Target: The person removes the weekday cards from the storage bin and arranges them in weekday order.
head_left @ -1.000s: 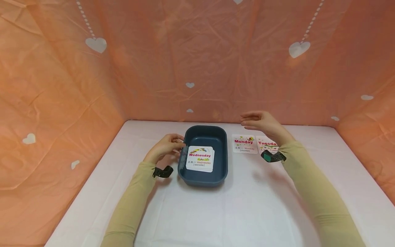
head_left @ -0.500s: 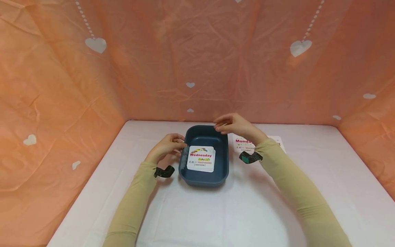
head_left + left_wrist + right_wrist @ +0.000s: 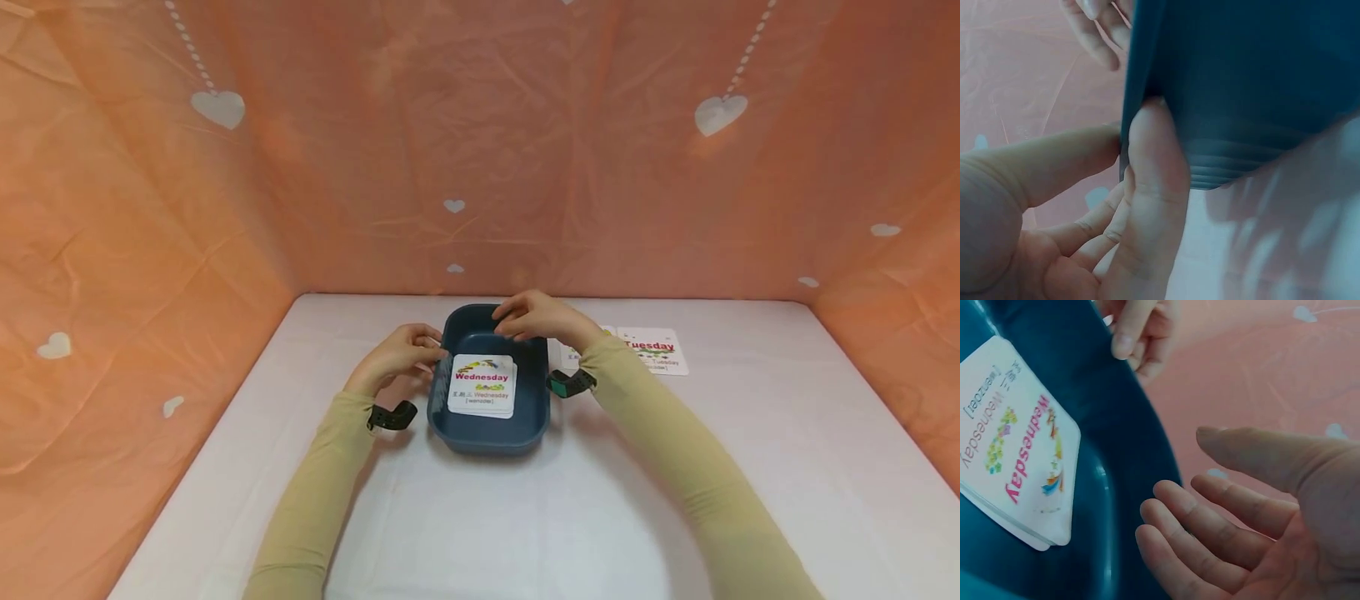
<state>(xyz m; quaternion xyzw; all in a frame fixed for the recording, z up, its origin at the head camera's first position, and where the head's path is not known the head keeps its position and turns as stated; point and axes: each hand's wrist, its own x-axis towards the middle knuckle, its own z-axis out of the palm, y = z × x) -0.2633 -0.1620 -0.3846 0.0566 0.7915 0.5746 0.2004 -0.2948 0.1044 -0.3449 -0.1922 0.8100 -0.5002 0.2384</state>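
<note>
A dark blue rectangular bin (image 3: 531,425) stands on the white table. Inside it lies a stack of cards, with the Wednesday card (image 3: 482,387) on top. My left hand (image 3: 397,358) pinches the bin's left rim between thumb and fingers; the left wrist view shows the thumb and a finger (image 3: 1157,156) on either side of the wall. Above the bin's far right part, my right hand (image 3: 543,319) hovers with loosely bent fingers (image 3: 1210,519) and holds nothing. Right of the bin, the Tuesday card (image 3: 652,350) lies flat, and the Monday card (image 3: 567,357) is mostly hidden by my right arm.
Orange-pink cloth (image 3: 525,167) with white hearts hangs at the back and sides of the table (image 3: 465,525). Both forearms wear tan sleeves, with a black band (image 3: 393,415) at the left wrist and another band (image 3: 572,383) at the right.
My right hand has moved left from above the Monday and Tuesday cards to over the bin. The Tuesday card shows again, while Monday is now mostly covered. My left hand stays on the rim.
</note>
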